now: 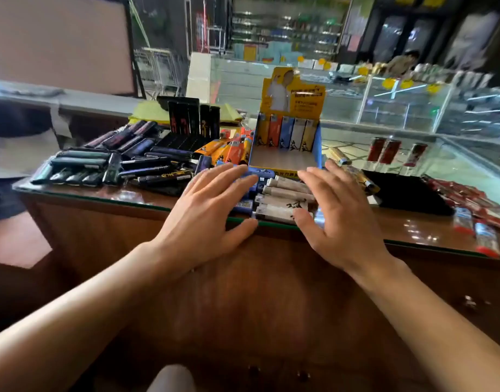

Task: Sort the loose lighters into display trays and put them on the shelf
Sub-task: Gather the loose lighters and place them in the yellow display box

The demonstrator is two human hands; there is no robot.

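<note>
While the white lighters (282,198) are lying in a short side-by-side stack at the near edge of the table (102,210), just in front of the display tray (285,154), they are looking like light, rigid plastic bodies with smooth, slick sides — easy to lift but likely to skid on the glass top or fan apart if squeezed unevenly. Judging by that, the sensible hold is across the whole row, pressing on the long outer sides so the bundle is moving as one block. Blue lighters (250,190) are sitting just at 9 o'clock of the white ones, partly hidden.

The left hand (206,210) is resting palm-down over the blue ones, its fingers (232,176) straight and spread, gripping nothing. The right hand (336,213) is coming in from 3 o'clock, its fingers also extended and loose, thumb touching the nearest white lighter — released, not clenched. Both forearms are reaching forward from the bottom corners.

Inside the tray, a single back row of coloured lighters is standing upright, with the front floor bare. At 10 o'clock of the tray, dark lighters (135,162) are piled loosely; at 3 o'clock, red ones (475,210) are scattered along the table.
</note>
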